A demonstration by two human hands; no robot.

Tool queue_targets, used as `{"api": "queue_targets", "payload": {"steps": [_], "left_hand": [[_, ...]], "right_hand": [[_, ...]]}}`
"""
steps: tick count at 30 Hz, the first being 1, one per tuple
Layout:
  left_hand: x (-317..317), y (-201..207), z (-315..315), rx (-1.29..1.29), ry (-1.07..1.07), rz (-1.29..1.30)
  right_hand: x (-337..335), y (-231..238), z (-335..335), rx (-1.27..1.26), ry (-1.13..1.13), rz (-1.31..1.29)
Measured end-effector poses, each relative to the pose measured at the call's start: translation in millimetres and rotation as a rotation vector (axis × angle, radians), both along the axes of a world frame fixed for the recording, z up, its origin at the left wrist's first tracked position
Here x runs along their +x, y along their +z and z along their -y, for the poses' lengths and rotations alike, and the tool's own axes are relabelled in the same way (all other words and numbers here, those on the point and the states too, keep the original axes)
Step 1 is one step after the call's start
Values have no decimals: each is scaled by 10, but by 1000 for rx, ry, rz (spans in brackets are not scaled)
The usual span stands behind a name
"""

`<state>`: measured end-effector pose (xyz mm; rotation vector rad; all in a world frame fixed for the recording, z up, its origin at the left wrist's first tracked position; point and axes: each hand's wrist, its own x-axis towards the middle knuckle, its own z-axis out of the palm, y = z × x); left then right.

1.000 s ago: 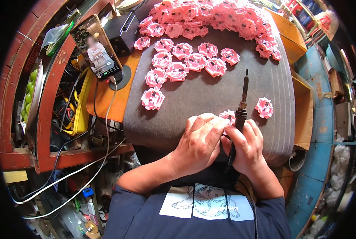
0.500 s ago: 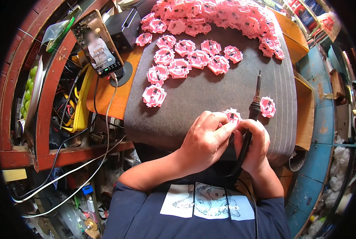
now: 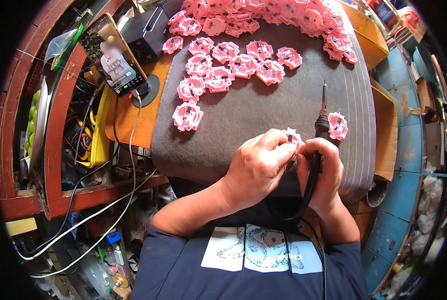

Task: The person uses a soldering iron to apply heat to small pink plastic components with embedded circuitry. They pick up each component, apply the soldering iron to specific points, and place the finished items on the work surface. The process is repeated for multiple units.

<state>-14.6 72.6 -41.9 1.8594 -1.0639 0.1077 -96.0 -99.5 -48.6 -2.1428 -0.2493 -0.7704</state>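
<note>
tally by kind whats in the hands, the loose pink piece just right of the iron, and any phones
Soldering irons: 1, in the right hand
Pink pieces: 2, one held piece at the left hand, one loose piece
Phones: 1
Total: 4

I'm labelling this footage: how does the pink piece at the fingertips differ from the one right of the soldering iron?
The held piece is pinched by the left hand; the loose piece lies on the mat. The held piece is partly hidden; the loose piece is almost fully visible. Both are pink with dark parts.
</note>
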Motion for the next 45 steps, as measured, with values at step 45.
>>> {"api": "queue_targets", "payload": {"steps": [45], "left_hand": [[-28,220,-43,170,-25,66]], "right_hand": [[-383,-129,359,104,162,293]]}}
